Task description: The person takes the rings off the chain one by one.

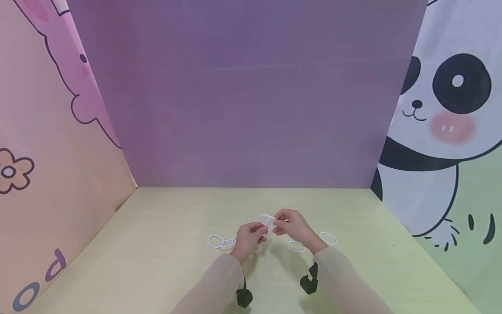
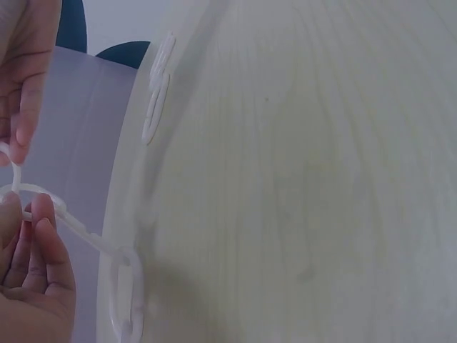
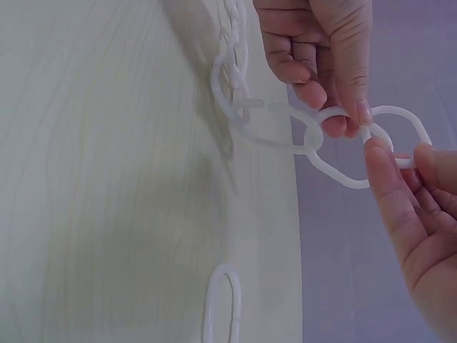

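- Head view: we record the left hand (image 1: 249, 239), its grip closed thumb to fingers, pinching the end link of a white chain (image 1: 222, 242).
- Head view, second entry: the right hand (image 1: 292, 224), its grip likewise closed, pinching a single white link (image 1: 268, 215) above the desk (image 1: 168, 270).
- Head view, surroundings: a near loose link (image 1: 296, 252) and a far loose link (image 1: 324, 232), both on the desk, to either side of the right forearm.
- Left wrist view: we note both grips pinched tight, with chain running from the left fingers down to the desk.
- Right wrist view: the single link and the end link overlap; whether they are joined, we cannot tell.
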Action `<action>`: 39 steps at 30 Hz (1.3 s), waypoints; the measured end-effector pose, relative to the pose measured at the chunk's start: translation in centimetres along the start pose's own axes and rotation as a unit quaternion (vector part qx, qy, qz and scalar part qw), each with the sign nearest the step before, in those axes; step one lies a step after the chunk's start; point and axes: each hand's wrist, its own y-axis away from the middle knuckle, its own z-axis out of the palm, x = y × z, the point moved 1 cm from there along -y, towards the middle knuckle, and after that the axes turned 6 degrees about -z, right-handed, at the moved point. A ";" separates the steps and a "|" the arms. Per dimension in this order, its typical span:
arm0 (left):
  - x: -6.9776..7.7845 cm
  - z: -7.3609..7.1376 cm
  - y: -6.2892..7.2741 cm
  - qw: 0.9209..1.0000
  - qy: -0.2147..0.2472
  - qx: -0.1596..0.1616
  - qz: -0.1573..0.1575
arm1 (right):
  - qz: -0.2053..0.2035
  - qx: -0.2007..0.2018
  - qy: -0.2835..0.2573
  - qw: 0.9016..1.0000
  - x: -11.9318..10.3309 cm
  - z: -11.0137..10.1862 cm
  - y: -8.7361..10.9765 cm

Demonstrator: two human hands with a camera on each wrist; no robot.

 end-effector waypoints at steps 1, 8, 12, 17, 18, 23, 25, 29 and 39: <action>0.0 0.0 0.0 1.000 0.001 0.000 -0.002 | 0.004 0.001 -0.001 1.000 0.0 0.0 0.0; 0.1 0.0 0.2 1.000 -0.001 -0.001 -0.006 | 0.021 0.010 -0.026 0.999 0.1 -0.1 0.1; 0.0 -0.1 0.1 1.000 0.007 -0.005 -0.002 | 0.029 0.016 -0.037 0.999 0.4 -0.1 0.1; 0.0 0.0 0.0 1.000 0.011 -0.016 -0.006 | 0.035 0.023 -0.051 0.998 0.5 0.1 0.1; 0.0 0.0 0.0 1.000 0.012 -0.018 -0.009 | 0.036 0.026 -0.055 0.998 0.5 0.1 0.1; 0.0 -0.1 0.1 0.999 0.022 -0.028 -0.009 | 0.035 0.028 -0.062 0.997 0.5 0.2 0.0; 0.0 -0.1 0.0 0.999 0.025 -0.033 -0.009 | 0.034 0.025 -0.060 0.997 0.6 0.2 0.0; 0.1 -0.1 0.1 0.999 0.022 -0.038 -0.014 | 0.038 0.026 -0.062 0.997 1.0 0.1 0.1; 0.3 0.2 0.4 0.999 0.012 -0.033 -0.011 | 0.044 0.037 -0.072 0.996 1.2 -0.3 0.1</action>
